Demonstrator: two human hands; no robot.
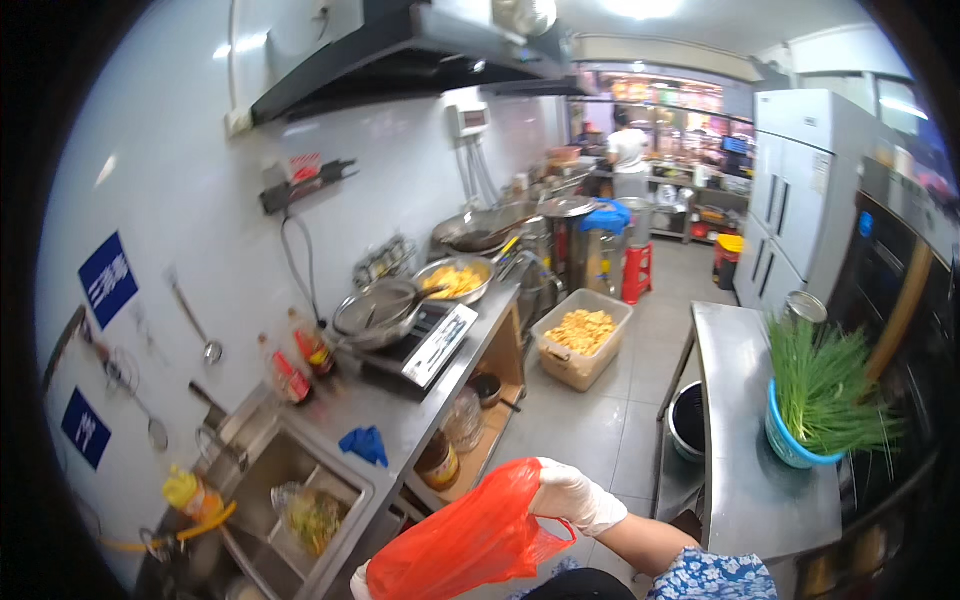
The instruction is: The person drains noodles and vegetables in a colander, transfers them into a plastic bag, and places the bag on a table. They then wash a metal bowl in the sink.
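A red plastic bag [457, 529] stretches between my hands at the bottom of the view. My right hand [574, 499], in a white glove, grips the bag's upper right end, and a loop handle hangs beside it. Of my left hand [361, 581] only a small white-gloved part shows at the bag's lower left end; its fingers are mostly hidden behind the bag. To the left is a metal sink [367, 491] holding a clear bag of food scraps [311, 517]. A crumpled blue cloth or glove [364, 445] lies on the counter.
An induction cooker [439, 345] and pans stand on the left counter. A plastic tub of yellow food [544, 352] sits on the floor ahead. On the right, a steel table [731, 480] bears a blue basket [787, 442] of green stalks [817, 390]. A person [627, 150] stands far back.
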